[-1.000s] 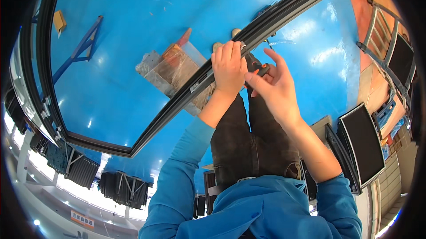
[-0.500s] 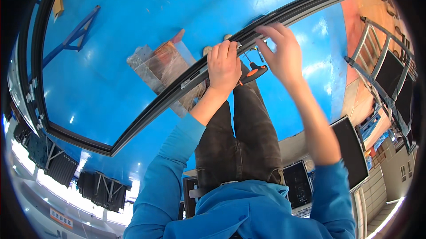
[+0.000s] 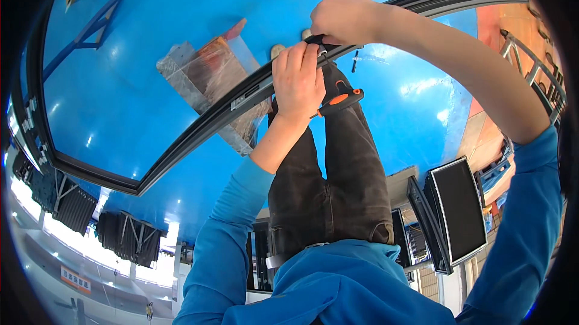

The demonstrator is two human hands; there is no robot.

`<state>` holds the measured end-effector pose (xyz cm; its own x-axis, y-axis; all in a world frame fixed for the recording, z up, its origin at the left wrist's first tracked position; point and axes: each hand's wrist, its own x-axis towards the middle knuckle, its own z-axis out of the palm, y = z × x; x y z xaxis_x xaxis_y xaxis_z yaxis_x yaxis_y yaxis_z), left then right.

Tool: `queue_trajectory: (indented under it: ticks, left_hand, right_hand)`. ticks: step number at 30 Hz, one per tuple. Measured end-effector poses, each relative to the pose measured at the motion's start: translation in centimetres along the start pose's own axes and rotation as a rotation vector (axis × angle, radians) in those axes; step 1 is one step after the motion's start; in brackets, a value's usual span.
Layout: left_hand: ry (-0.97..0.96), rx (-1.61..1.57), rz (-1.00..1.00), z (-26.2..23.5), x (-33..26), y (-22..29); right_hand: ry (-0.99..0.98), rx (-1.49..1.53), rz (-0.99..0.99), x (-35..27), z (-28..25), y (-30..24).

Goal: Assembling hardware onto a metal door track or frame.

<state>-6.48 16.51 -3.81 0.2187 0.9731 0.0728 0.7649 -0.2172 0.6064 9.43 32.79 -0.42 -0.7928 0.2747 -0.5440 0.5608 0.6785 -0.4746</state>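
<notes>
Two hands: both bare, at work on one long dark frame rail [image 3: 199, 126] that runs slantwise across the blue floor [image 3: 139, 29], from lower left up to the upper right.
Frame rail: black, slim, channelled; bends at a corner at lower left and curves with the lens toward the top right.
Left hand [image 3: 297, 84]: laid over the rail from below, fingers [image 3: 301, 59] curled and pressed on its upper edge, wrist straight, blue sleeve pushed back on the forearm.
Right hand [image 3: 345, 17]: reaching in from the right, arm stretched and bent at the elbow, fist closed over the rail just above the left hand; what the fingers pinch is hidden under them.
Screwdriver [image 3: 338, 102]: black handle with orange bands, lying on the dark trouser leg just beside the left hand, touched by neither hand.
Wrapped bundle [image 3: 211, 72]: flat, oblong, clear film over brown and silver, under the rail on the floor.
Dark framed panels [image 3: 458, 210]: leaning at lower right.
Sign [image 3: 75, 278]: small white oblong with red marks, far lower left.
</notes>
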Motion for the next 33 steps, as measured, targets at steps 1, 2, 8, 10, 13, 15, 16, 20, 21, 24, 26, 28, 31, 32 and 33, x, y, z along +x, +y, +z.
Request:
queue_trajectory:
  ticks: [1,2,8,10,13,15,16,20,21,24,26,28,31,32,33]
  left_hand:
    - [0.005,0.003,0.008,0.1,0.0,0.0]
    - [0.01,0.006,0.015,0.1,0.0,0.0]
    - [0.026,0.011,0.031,0.0,-0.1,-0.2]
    - [0.033,0.022,0.028,-0.3,0.1,-0.2]
    - [-0.06,-0.012,-0.031,-1.5,0.3,0.3]
    - [-0.1,-0.019,-0.056,-2.4,1.1,0.3]
    - [-0.148,-0.11,-0.113,-3.2,1.7,-0.1]
    - [-0.298,-0.391,-0.276,-5.3,3.9,-2.5]
    - [-0.363,-0.387,-0.292,-5.1,4.4,-3.5]
    - [-0.555,-0.379,-0.339,-3.6,5.4,-5.7]
    - [-0.621,-0.394,-0.411,-3.8,5.8,-5.2]
    - [-0.733,-0.415,-0.547,-4.3,6.9,-4.6]
    - [-0.716,-0.348,-0.495,-4.0,6.5,-4.1]
    - [-0.637,-0.276,-0.367,-3.5,6.2,-4.2]
    - [-0.556,-0.204,-0.239,-3.0,5.9,-4.2]
  right_hand:
    - [-0.007,0.013,0.036,0.2,0.1,-0.3]
    - [-0.014,0.026,0.072,0.3,0.3,-0.7]
    - [0.161,0.237,0.163,-0.4,2.2,-0.8]
    - [0.228,0.296,0.158,-0.8,3.0,-0.5]
    - [0.35,0.36,0.14,-2.1,4.5,0.1]
    - [0.389,0.393,0.129,-2.1,5.1,0.1]
    - [0.367,0.408,0.153,-2.2,5.2,0.2]
    - [0.298,0.456,0.239,-2.8,5.2,0.0]
    - [0.339,0.426,0.238,-2.7,5.5,-0.3]
    - [0.46,0.329,0.239,-2.4,7.0,-0.7]
    - [0.436,0.367,0.262,-2.6,6.5,-1.1]
    - [0.4,0.422,0.3,-2.4,5.3,-1.4]
    - [0.398,0.459,0.308,-2.7,5.2,-1.9]
    - [0.417,0.457,0.301,-2.8,5.3,-1.9]
    - [0.437,0.456,0.294,-2.9,5.4,-1.8]
